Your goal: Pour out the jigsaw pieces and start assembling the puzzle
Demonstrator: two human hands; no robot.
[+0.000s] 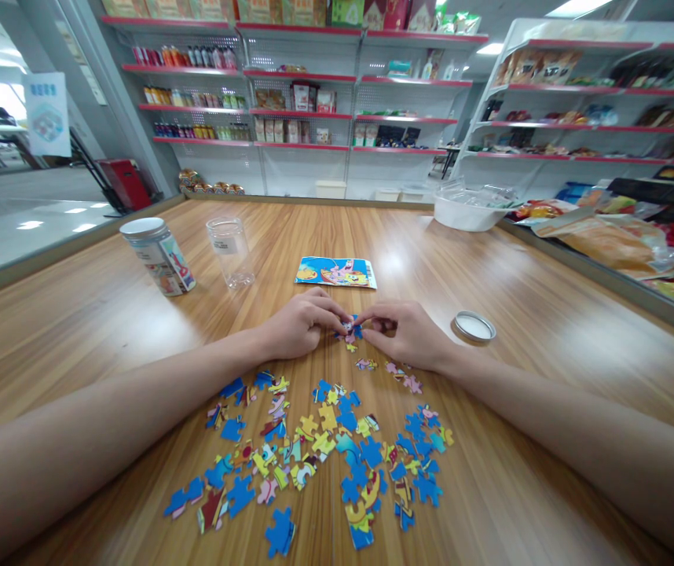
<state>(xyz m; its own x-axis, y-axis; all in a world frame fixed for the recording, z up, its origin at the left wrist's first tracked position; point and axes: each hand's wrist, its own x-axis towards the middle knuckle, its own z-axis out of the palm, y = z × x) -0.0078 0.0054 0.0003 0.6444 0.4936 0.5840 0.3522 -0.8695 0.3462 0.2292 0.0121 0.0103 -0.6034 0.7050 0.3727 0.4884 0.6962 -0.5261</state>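
Note:
My left hand (pixel 307 324) and my right hand (pixel 404 330) meet over a small cluster of jigsaw puzzle pieces (pixel 349 333) on the wooden table. Fingertips of both press on the blue and pink pieces from either side, thumbs and forefingers closed on them. How the pieces join is partly hidden by the fingers. Just below lie a few loose pink pieces (pixel 412 384). Nearer me spreads a heap of loose puzzle pieces (pixel 324 442), mostly blue and yellow. Beyond my hands lies a picture card (pixel 337 272) with cartoon figures on blue.
A lidded jar (pixel 159 258) and an open clear jar (pixel 232 255) stand at the left. A round metal-rimmed lid (pixel 474 326) lies right of my right hand. Farther back sits a white basin (pixel 470 211); packaged goods (pixel 620 236) lie beyond the table's right edge.

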